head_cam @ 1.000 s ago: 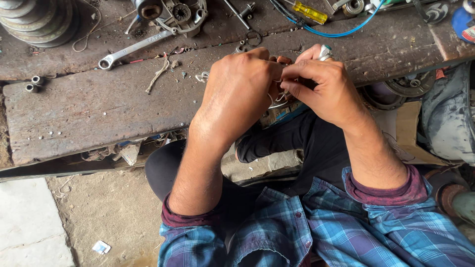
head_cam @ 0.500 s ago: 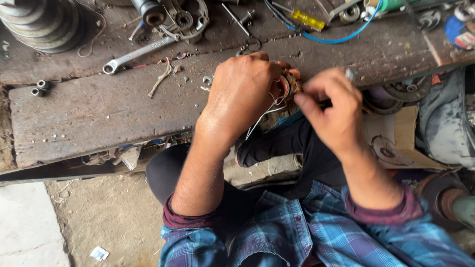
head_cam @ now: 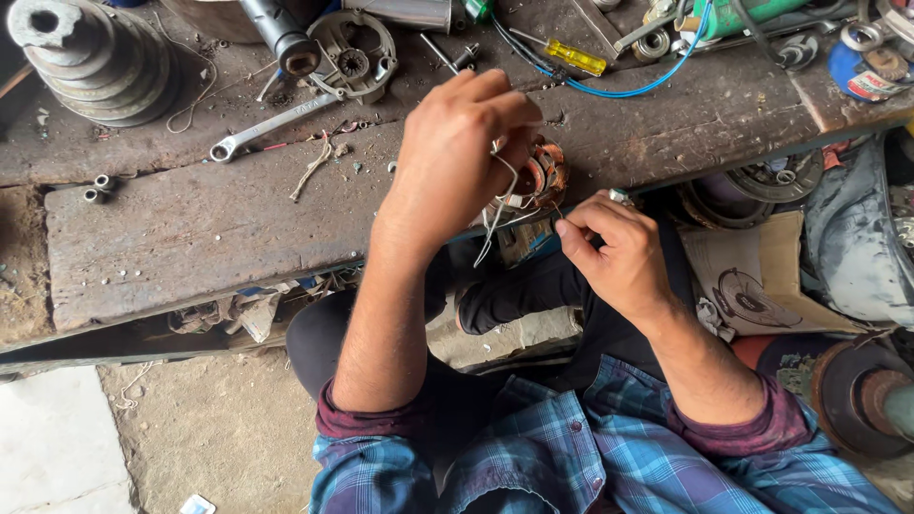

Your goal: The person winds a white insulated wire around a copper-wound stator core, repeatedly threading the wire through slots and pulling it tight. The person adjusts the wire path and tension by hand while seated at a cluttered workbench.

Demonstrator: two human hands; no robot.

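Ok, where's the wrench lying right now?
In the head view, the silver wrench lies on the wooden bench, upper left of the left hand, between the stepped pulley and the round metal housing.

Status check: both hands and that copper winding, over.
Left hand grips the copper motor winding at the workbench edge. Right hand pinches a thin wire lead. Loose white leads dangle beneath.

One wrench (head_cam: 276, 123) — one yellow screwdriver (head_cam: 571, 57) — two hex nuts (head_cam: 97, 187).

Rough, worn wooden bench (head_cam: 190, 228); shiny metal wrench (head_cam: 276, 122); glossy copper-wound coil (head_cam: 538, 176).
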